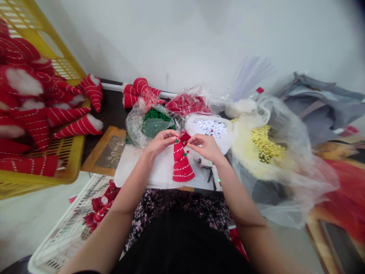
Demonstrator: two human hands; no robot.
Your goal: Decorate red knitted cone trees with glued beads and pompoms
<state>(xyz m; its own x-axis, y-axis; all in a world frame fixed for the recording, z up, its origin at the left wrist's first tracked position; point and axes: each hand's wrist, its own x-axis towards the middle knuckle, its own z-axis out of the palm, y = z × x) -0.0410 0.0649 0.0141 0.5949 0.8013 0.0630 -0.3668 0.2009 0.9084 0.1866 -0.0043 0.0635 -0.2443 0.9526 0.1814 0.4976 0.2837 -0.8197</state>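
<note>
A red felt cone (182, 165) with white stitched stripes lies on a white sheet (134, 167), narrow end away from me. Small green pom-poms (185, 154) and a red one dot its side. My left hand (163, 142) is closed on the cone near its tip. Beside that tip is a red piece like a bow (185, 137). Close to it, my right hand (205, 147) has thumb and finger pinched together; what they hold is too small to make out. A glue gun (205, 163) rests just below my right hand.
Bags of green pom-poms (156, 120), red pieces (188, 103), white pom-poms (212, 128) and yellow pom-poms (266, 146) stand around the sheet. A yellow crate (72, 167) of stuffed red cones is at left. Below it is a white basket (57, 236). A wall (199, 45) rises behind.
</note>
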